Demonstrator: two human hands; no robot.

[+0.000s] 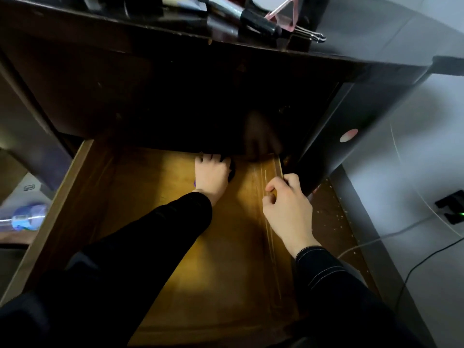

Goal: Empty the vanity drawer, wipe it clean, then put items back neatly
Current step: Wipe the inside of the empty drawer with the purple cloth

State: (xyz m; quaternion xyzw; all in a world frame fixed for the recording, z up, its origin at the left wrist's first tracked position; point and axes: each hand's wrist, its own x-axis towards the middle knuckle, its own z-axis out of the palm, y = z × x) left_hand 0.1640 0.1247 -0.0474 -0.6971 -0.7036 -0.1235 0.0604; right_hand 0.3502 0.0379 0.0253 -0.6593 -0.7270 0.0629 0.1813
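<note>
One drawer [75, 192], centre frame. Two hands in it: left hand [213, 177], right hand [288, 209]. One dark round thing [232, 169] and one clear strip [272, 247] there too. One blue bottle [25, 218], left edge. Two cables [376, 241], lower right.

Drawer [82, 197]: wood, floor smooth with dull amber sheen. Worktop [150, 31]: dark glossy wood, edge chipped. Sleeves [155, 242]: black matt cloth.

Black long sleeves worn over the drawer [62, 197], left sleeve [150, 242] plain, right sleeve [326, 272] trimmed with white stitching at the cuff
</note>
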